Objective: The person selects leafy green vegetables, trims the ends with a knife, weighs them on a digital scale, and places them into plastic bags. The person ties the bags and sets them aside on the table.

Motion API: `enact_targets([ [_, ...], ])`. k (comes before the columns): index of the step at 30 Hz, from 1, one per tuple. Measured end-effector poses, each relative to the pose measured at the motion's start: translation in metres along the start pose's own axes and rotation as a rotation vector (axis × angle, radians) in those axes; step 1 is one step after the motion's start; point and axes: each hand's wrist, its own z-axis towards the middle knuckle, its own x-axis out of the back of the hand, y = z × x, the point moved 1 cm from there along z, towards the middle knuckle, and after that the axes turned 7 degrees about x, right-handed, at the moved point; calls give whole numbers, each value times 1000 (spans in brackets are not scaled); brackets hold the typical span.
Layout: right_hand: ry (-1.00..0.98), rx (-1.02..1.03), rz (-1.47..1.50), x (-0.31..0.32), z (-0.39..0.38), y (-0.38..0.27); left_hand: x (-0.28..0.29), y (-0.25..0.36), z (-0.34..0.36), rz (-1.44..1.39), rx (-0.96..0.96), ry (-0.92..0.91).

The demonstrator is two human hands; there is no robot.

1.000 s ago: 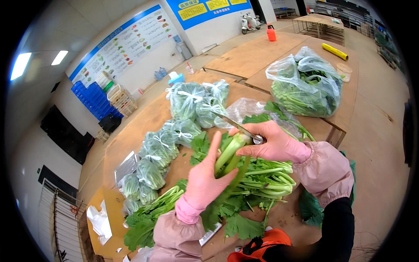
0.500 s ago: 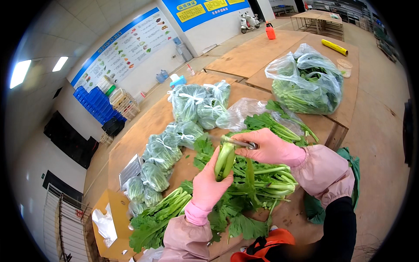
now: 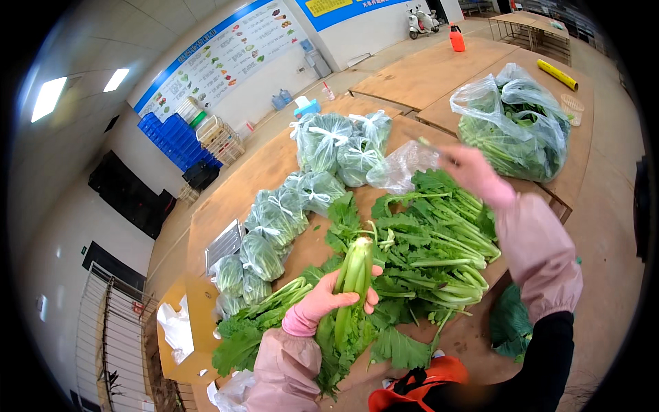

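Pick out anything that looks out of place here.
The white scooter standing indoors by the far wall looks odd where leafy greens are handled. Crumpled clear plastic also lies loose beyond them, a minor untidiness.

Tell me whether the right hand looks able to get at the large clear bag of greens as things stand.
Probably yes: the right hand is close to the bag, with nothing visible blocking the way, though the blurred knife it seems to hold would likely hamper its grip.
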Motion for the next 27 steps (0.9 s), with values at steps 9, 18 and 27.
enact_targets([
  [9,-458,226,203,-45,-49,-106,-19,-7,15,143,-15,140],
  [18,-451,321,223,-41,-50,-105,-16,-13,12,264,-62,172],
  [27,-326,-630,-148,-17,-111,99,-16,11,-20,255,-144,63],
])
